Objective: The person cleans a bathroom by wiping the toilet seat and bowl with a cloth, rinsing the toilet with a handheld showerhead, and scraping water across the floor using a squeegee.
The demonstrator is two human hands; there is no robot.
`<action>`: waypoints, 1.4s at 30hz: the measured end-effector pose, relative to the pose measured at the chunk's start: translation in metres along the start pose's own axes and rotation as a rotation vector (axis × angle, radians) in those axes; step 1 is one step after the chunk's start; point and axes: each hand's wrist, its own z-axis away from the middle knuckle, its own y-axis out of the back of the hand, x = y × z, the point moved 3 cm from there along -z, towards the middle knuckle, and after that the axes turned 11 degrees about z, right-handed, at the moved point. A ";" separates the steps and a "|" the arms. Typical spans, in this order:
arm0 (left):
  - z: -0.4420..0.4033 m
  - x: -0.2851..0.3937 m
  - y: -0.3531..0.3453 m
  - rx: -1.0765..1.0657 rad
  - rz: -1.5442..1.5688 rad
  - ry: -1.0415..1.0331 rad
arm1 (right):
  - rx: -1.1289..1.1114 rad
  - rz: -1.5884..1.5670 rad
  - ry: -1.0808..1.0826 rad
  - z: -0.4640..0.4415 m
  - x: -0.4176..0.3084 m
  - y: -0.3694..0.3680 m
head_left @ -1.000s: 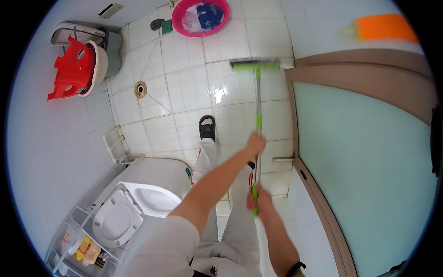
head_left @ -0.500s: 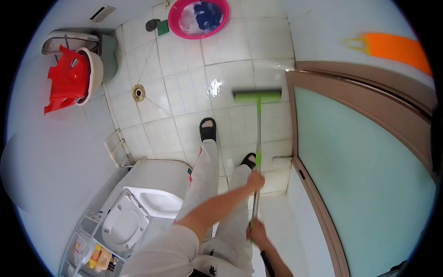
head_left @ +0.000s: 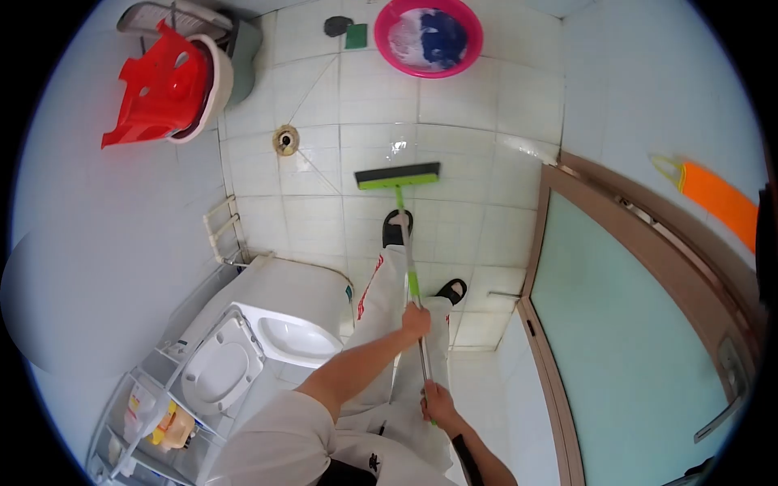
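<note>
A floor squeegee point(head_left: 398, 176) with a wide green head, a dark strip along its far edge and a long handle rests on the white tiled floor point(head_left: 450, 211), just beyond a foot in a black slipper. My left hand point(head_left: 416, 321) is wrapped round the middle of the handle, below a green collar. Nearer my body, my right hand point(head_left: 438, 403) grips the handle close to its end. The handle crosses in front of my left foot and leg. A bright reflection shows on the tiles just past the head.
A pink basin point(head_left: 387, 58) of sudsy water and blue cloth stands ahead, beside a green scouring pad point(head_left: 356, 36). A floor drain point(head_left: 286, 140) lies left. A red stool point(head_left: 166, 85), a toilet point(head_left: 284, 308) and a wire shelf point(head_left: 121, 405) line the left; a glass door point(head_left: 624, 324) stands right.
The squeegee head has swept left across the floor, from near the door frame to in front of my left foot. Both hands stay on the handle. The view has shifted too.
</note>
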 end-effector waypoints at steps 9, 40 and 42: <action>-0.111 0.118 0.149 0.143 0.557 -0.131 | 0.150 0.382 0.314 -0.057 -0.182 -0.053; 0.509 0.138 0.568 0.905 1.495 -1.156 | -0.309 1.383 1.088 0.338 -0.241 -0.191; 0.578 0.139 0.634 1.080 1.421 -1.233 | -0.567 1.212 1.300 0.347 -0.257 -0.257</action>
